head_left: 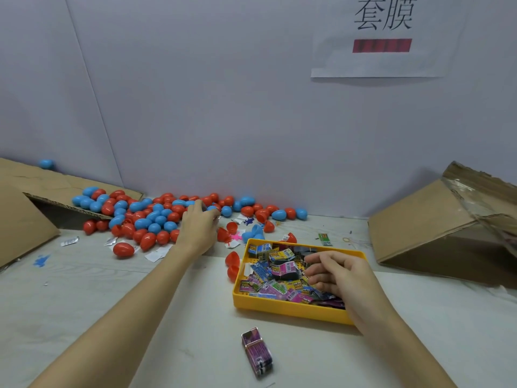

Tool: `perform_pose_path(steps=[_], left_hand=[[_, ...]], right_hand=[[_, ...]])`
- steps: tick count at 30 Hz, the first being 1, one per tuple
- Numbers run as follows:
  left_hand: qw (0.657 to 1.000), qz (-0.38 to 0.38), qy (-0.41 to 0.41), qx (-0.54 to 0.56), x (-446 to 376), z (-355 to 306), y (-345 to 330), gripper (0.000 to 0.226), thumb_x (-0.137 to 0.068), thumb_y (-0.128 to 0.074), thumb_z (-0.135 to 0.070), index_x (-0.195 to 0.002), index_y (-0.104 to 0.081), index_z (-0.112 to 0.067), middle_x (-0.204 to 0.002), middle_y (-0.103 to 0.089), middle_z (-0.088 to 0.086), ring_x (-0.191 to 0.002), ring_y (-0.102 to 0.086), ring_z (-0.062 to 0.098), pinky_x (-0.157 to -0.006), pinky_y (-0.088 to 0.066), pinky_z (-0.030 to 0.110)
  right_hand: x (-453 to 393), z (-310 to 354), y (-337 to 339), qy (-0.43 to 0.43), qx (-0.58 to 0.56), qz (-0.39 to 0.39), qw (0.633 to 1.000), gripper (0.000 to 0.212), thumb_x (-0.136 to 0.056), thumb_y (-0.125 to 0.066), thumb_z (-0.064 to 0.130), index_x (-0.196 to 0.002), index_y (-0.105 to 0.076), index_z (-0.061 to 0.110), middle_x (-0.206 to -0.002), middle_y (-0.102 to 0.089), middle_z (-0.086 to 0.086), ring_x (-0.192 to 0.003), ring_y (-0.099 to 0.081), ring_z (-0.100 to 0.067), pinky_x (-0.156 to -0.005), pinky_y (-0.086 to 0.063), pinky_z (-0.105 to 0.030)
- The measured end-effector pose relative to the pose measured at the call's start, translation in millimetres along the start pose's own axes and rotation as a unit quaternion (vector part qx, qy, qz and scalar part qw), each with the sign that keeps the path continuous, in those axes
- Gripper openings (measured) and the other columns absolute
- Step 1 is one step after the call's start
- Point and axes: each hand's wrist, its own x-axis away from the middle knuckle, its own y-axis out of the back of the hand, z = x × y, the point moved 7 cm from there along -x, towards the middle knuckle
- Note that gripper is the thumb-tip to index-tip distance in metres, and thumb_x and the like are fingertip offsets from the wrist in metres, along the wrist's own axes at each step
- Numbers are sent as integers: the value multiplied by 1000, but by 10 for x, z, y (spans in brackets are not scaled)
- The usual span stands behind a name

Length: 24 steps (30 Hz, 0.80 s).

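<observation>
A heap of red and blue plastic eggs (151, 217) lies along the back wall. My left hand (199, 228) reaches into the heap's right side, fingers curled down among the eggs; what it holds is hidden. A yellow tray (291, 306) full of small colourful folded packets (279, 271) sits at centre right. My right hand (338, 275) lies in the tray with fingers curled over the packets; whether it pinches one cannot be seen. A bundle of purple packets (257, 351) lies on the table in front of the tray.
An open cardboard box (25, 217) lies on its side at the left, another (436, 225) at the right. Open egg halves (232, 259), small toy figures and paper scraps are scattered behind and left of the tray. A paper sign (383, 37) hangs on the wall.
</observation>
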Motion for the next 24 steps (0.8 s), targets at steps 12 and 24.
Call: perform_pose_path(steps=[12, 24], left_hand=[[944, -140, 17, 298, 1133, -415, 470, 12, -85, -81, -15, -93, -73, -18, -106, -55, -1, -93, -57, 2, -76, -47, 8], [929, -118, -50, 348, 1231, -561, 665, 22, -80, -83, -27, -89, -66, -18, -95, -63, -4, -91, -62, 11, -78, -58, 31]], right_hand=[[93, 76, -1, -3, 9, -6, 1000, 30, -107, -49, 13, -98, -76, 2, -78, -76, -11, -68, -70, -18, -63, -58, -23], [100, 97, -24, 41, 17, 0, 999, 29, -107, -50, 13, -99, -76, 5, -77, -75, -10, -70, -68, -20, -59, -55, -21]])
